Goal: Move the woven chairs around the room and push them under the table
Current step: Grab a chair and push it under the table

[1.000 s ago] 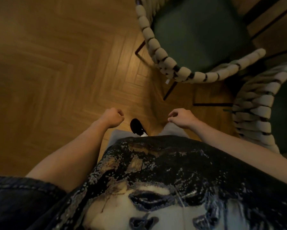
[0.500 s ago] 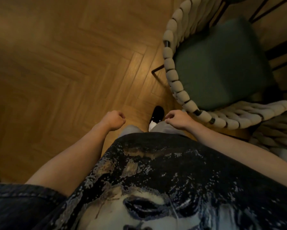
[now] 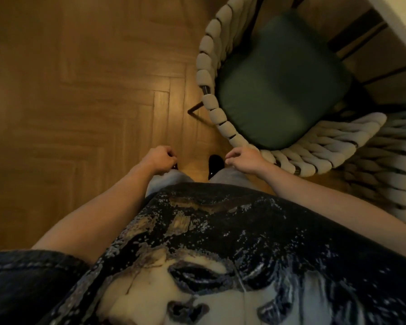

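I look straight down over my own chest, and both of my forearms reach out ahead of me above the wooden floor (image 3: 84, 95). My left hand (image 3: 160, 158) hangs over the bare parquet with its fingers curled in loosely; it holds nothing and touches nothing. My right hand (image 3: 244, 158) sits just beside the rim of the nearer woven chair (image 3: 211, 73), its fingers bent under in the same loose curl. I cannot tell whether the knuckles brush the thick cream weave or stop just short of it; the fingers are not wrapped round the rim.

That chair stands ahead of me and to my right, its back curving towards me, a dark green cushion (image 3: 279, 83) filling the seat. One thin dark leg (image 3: 196, 109) shows on the floor at its left side. A second woven chair (image 3: 380, 165) stands close against it on the far right, only partly in view, their woven rims close side by side. At the top right corner a pale edge of the surface (image 3: 403, 22) cuts across, with dark frame bars below it. Between my hands, the toe of a black shoe (image 3: 214, 161) shows on the floor, with light trouser legs just behind it.
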{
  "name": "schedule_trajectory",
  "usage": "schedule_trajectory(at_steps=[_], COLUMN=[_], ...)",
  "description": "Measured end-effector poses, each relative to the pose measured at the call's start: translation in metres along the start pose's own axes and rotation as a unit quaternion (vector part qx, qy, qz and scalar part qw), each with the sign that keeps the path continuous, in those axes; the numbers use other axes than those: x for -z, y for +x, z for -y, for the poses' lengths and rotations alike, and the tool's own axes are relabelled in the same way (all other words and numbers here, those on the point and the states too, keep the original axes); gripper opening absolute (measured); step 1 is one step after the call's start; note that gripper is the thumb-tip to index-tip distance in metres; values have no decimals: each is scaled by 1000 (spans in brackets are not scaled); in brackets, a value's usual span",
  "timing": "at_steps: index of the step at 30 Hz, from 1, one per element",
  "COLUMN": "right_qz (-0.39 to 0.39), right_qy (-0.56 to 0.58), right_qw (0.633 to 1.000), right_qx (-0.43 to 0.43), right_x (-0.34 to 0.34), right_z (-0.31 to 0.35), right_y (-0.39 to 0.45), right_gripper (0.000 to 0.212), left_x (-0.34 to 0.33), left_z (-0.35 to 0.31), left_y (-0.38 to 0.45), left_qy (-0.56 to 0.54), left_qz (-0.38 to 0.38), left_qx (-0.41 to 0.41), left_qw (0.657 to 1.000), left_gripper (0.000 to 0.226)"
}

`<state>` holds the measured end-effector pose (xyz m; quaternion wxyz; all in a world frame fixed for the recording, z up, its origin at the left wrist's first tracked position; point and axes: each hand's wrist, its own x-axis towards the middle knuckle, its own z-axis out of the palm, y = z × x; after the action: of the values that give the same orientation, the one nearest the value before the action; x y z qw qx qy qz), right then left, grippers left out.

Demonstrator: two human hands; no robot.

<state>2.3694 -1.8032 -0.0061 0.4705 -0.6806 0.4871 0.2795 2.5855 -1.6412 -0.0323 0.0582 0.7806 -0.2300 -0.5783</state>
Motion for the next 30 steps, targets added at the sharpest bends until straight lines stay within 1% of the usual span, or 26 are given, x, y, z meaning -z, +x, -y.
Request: schedule_trajectory(at_steps=[3, 6, 8, 9, 10, 11, 12, 14, 16, 19, 20, 23, 26, 28, 30], right_qz=[-25, -54, -80, -88, -91, -88, -82, -68, -53, -75, -86, -101, -101, -109, -123], right_qy=[84, 142, 202, 249, 311, 382, 458, 584, 676, 765, 784, 819, 854, 874, 890], right_qw=[995, 986, 972, 958, 936, 905, 865, 778, 693, 587, 559, 504, 447, 407, 373], right_qx=[-40, -70, -92, -111, -135, -162, -187, -222, -245, -255, -254, -255, -247, -244, -233], right_x=[-5, -12, -15, -17, -18, -18, -18, -18, -17, -18, -17, -17, -16, -15, -12], right_z=[-2, -6, -13, -18, -22, -27, -33, -47, -59, -73, -76, -81, -84, -85, -84], right_y=[-5, -11, -17, -20, -22, -24, -24, -22, -16, -4, 0, 13, 29, 36, 40], right_gripper=[21, 23, 22, 22, 24, 29, 37, 57, 73, 83, 82, 77, 64, 53, 42], left_x=[18, 30, 35, 37, 38, 39, 39, 40, 41, 39, 38, 33, 28, 28, 29], left_z=[-18, -38, -52, -59, -67, -75, -85, -105, -122, -141, -147, -162, -175, -182, -188], left_y=[13, 24, 31, 35, 38, 41, 44, 50, 59, 72, 77, 88, 98, 104, 107], left_qy=[16, 22, 12, 2, -10, -22, -29, -26, -42, -103, -127, -216, -309, -344, -350], left_qz=[27, 41, 51, 55, 58, 60, 61, 56, 48, 40, 38, 35, 32, 25, 31], left_qx=[-13, -15, -13, -11, -7, -3, -1, -4, 1, 29, 39, 76, 115, 132, 147], left_qw=[999, 999, 999, 998, 998, 998, 998, 998, 998, 993, 990, 973, 944, 929, 925], left_gripper=[16, 13, 14, 15, 15, 16, 19, 34, 46, 52, 51, 42, 33, 33, 27])
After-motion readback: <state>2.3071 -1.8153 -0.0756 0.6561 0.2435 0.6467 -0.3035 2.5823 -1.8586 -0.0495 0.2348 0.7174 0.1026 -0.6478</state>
